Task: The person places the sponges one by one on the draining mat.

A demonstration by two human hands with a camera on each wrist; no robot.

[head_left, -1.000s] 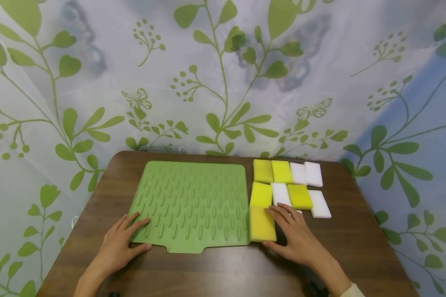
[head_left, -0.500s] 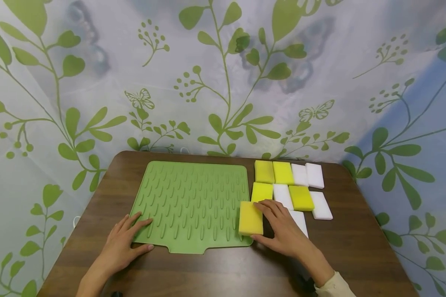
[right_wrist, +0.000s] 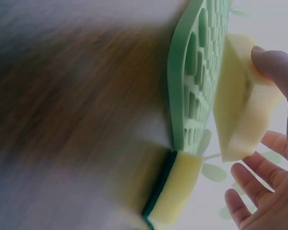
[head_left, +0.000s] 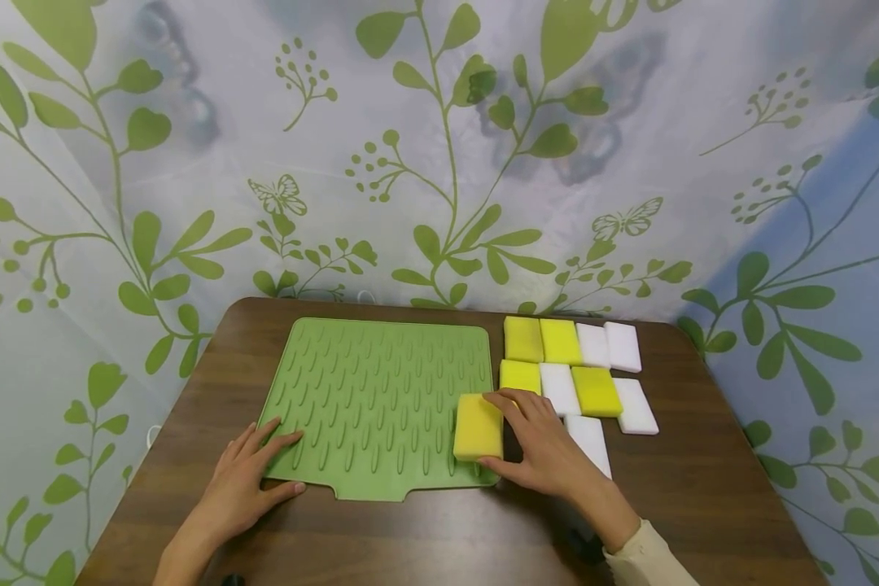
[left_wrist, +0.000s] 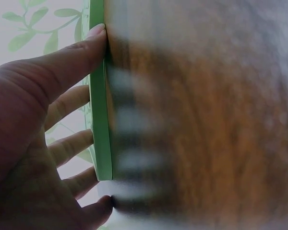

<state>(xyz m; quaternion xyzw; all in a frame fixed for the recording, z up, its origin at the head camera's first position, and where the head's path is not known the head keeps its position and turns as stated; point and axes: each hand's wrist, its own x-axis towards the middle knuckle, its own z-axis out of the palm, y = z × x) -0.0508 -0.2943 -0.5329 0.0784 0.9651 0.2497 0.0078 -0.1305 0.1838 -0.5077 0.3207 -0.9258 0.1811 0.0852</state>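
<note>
A pale yellow sponge hangs over the front right part of the green ridged mat. My right hand pinches it along its right side, between thumb and fingers. In the right wrist view the thumb presses one end of the sponge, and its underside stands apart from the mat's ridges. My left hand rests with spread fingers on the mat's front left corner. From the left wrist, its thumb lies at the mat's green edge.
Right of the mat, yellow sponges and white sponge blocks lie in rows on the brown table. One white block sits partly behind my right wrist. A leaf-patterned curtain hangs behind the table.
My right hand has lifted the yellow sponge from the front of the rows and carried it left over the mat, uncovering more of a white block. The left hand stays in place.
</note>
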